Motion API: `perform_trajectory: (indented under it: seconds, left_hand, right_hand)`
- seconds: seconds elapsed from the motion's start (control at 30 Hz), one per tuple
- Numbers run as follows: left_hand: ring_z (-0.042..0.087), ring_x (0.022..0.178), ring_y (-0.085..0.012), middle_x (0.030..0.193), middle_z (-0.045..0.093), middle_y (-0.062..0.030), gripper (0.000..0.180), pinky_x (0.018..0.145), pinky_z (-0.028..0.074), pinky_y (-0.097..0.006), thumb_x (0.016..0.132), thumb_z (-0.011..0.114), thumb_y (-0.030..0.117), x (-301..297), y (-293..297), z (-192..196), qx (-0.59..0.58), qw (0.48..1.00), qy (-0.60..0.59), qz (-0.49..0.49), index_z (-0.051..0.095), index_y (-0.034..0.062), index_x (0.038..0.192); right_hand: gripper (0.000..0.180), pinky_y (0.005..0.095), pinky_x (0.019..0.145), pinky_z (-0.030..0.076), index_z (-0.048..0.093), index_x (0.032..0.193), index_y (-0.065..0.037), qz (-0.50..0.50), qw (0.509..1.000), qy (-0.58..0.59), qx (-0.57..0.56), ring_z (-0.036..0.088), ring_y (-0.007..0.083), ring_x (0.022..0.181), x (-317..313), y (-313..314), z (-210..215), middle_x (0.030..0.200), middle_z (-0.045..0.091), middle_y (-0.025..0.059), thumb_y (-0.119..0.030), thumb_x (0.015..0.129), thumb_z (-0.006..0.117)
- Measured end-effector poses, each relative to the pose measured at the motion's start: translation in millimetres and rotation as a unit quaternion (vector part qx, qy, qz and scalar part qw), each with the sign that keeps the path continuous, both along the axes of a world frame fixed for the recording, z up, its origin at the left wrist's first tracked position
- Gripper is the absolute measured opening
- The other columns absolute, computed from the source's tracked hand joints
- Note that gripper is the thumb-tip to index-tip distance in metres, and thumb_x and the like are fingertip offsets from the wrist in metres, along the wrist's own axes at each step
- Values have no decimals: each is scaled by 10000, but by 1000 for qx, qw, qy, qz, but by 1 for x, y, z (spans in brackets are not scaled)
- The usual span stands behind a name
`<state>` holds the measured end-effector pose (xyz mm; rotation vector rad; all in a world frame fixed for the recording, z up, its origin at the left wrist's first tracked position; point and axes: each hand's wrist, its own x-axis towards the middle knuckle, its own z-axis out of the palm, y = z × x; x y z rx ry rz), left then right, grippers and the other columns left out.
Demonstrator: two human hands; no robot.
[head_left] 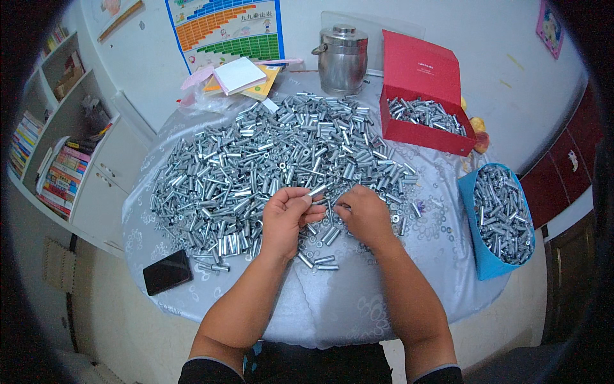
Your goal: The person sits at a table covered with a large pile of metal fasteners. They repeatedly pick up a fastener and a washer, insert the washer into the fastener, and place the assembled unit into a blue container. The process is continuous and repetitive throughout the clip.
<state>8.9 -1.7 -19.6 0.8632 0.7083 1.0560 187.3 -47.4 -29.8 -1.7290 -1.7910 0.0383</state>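
A large heap of small shiny metal tubes covers the middle of the table, with ring-like washers among them. My left hand pinches one metal tube between thumb and forefinger, its other fingers curled below. Close on its right, my right hand has its fingers bent together low over the heap's near edge. Whatever those fingertips hold, if anything, is hidden. A few loose tubes lie on the cloth just in front of the hands.
Metal pieces also fill a red box at the back right and a blue bin at the right edge. A black phone lies at the left. Behind the heap stand a steel canister and some notepads.
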Motion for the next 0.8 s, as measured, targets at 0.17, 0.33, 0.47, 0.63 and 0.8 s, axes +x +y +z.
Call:
perform_trajectory:
  seconds: [0.17, 0.33, 0.47, 0.63, 0.8]
  left_hand:
    - [692, 765, -200, 992, 673, -185, 145, 669, 588, -289, 912, 553, 50, 1, -1, 3, 1, 1000, 7, 0, 559, -11, 1044]
    - [693, 766, -202, 993, 672, -188, 156, 665, 588, -289, 917, 555, 60, 1, -1, 1, -1, 1000, 23, -4, 560, -16, 1054]
    - [696, 767, -208, 993, 673, -190, 169, 657, 588, -289, 920, 555, 66, 1, -3, 3, 2, 999, 22, -30, 570, -15, 1069]
    - [699, 773, -211, 993, 677, -187, 179, 660, 591, -289, 929, 562, 85, 3, -5, 2, -3, 997, 6, -75, 584, -11, 1078]
    - [700, 777, -209, 992, 679, -183, 183, 662, 593, -286, 935, 570, 104, 3, -6, 0, -17, 996, -24, -87, 591, -9, 1078]
  right_hand:
    - [136, 394, 710, 484, 665, 832, -57, -28, 999, 27, -35, 605, 280, 788, -5, 3, 0, 787, 611, 101, -145, 744, 719]
    - [129, 315, 627, 480, 636, 874, -26, -25, 954, 296, -45, 579, 160, 667, 3, 0, -5, 753, 614, 45, -126, 818, 694]
    - [172, 238, 589, 475, 612, 960, 9, 20, 810, 584, -51, 588, 109, 656, 8, -7, 19, 757, 621, 39, -130, 871, 661]
    - [158, 240, 600, 485, 626, 966, -1, 50, 747, 662, -39, 581, 115, 641, 2, -7, 17, 746, 621, 41, -131, 882, 655]
    - [146, 242, 613, 490, 627, 961, 4, 69, 735, 672, -61, 581, 119, 643, -2, -8, 16, 749, 621, 41, -124, 892, 642]
